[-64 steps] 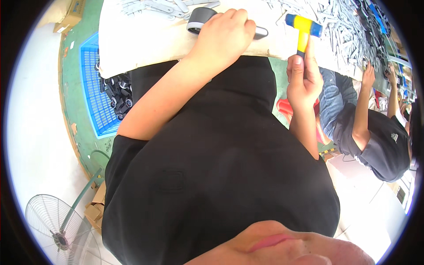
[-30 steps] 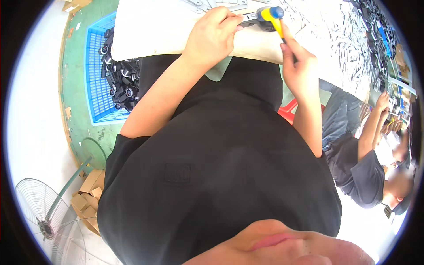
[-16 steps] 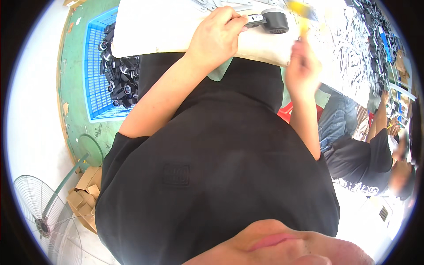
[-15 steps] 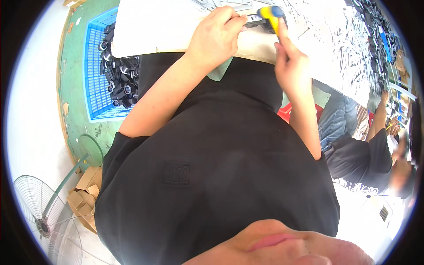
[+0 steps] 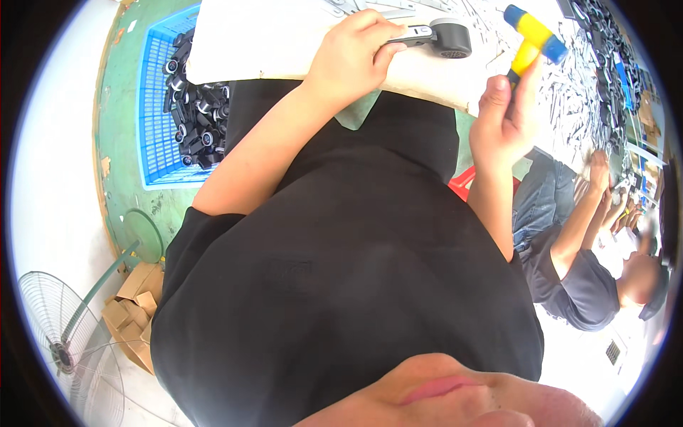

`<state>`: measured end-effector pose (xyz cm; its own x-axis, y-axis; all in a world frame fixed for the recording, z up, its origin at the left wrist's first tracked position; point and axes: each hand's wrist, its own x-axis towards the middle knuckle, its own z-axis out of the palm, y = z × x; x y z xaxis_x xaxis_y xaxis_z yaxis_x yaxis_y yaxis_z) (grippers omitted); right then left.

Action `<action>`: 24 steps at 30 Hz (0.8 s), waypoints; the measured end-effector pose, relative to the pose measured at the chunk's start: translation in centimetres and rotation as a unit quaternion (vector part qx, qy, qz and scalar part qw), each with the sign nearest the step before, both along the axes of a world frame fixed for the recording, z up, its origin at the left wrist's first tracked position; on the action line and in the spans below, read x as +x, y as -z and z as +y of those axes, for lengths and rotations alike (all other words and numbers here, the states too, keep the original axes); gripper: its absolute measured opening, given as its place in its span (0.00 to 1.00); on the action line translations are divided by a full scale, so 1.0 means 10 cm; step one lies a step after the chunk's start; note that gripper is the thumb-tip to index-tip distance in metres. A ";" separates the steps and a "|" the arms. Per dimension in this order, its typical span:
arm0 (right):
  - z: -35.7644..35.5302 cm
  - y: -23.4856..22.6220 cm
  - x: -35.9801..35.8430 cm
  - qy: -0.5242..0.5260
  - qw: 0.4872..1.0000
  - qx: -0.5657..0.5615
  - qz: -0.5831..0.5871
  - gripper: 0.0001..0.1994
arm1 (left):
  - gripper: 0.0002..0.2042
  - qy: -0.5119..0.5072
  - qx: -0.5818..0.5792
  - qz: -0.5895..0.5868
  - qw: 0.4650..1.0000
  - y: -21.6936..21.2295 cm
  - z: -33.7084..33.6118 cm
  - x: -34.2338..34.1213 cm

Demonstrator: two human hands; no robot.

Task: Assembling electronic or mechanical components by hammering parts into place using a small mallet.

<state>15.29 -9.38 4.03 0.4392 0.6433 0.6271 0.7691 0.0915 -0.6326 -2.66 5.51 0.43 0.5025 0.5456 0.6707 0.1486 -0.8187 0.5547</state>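
In my left hand [image 5: 359, 57] is the narrow end of a black part with a round drum-like head [image 5: 451, 38], pinched between thumb and fingers. A grey metal strip [image 5: 416, 32] lies along the top of its handle. The part rests at the front of the white-covered table. To its right, my right hand [image 5: 505, 121] is closed round the dark handle of a mallet [image 5: 535, 37] with a yellow body and blue faces. The mallet is raised, apart from the black part.
A blue plastic basket [image 5: 146, 107] full of similar black parts [image 5: 203, 117] stands at the left. Loose metal strips [image 5: 562, 92] cover the table's right side. A co-worker [image 5: 576, 277] works at the right. A fan [image 5: 60, 356] and cardboard boxes [image 5: 135, 313] stand at the lower left.
My right hand has moved the mallet away to the right, off the black part, uncovering its round head. My left hand keeps its hold. The co-worker's arm has shifted.
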 end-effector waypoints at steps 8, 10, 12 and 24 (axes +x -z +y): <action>-0.04 -0.03 -0.18 -0.075 0.995 0.035 -0.058 0.22 | 0.25 -0.009 -0.171 0.000 0.985 -0.04 0.02 -0.04; -0.02 0.11 -0.14 -0.033 0.989 0.021 -0.139 0.18 | 0.26 -0.006 -0.140 -0.010 0.990 -0.02 0.03 -0.02; 0.06 -0.06 -0.26 -0.088 0.963 -0.230 -0.113 0.21 | 0.25 -0.004 -0.137 -0.020 0.990 0.01 0.04 -0.05; 0.07 0.02 -0.38 -0.093 0.996 -0.008 0.001 0.25 | 0.26 0.010 -0.183 -0.017 0.983 -0.02 0.08 -0.07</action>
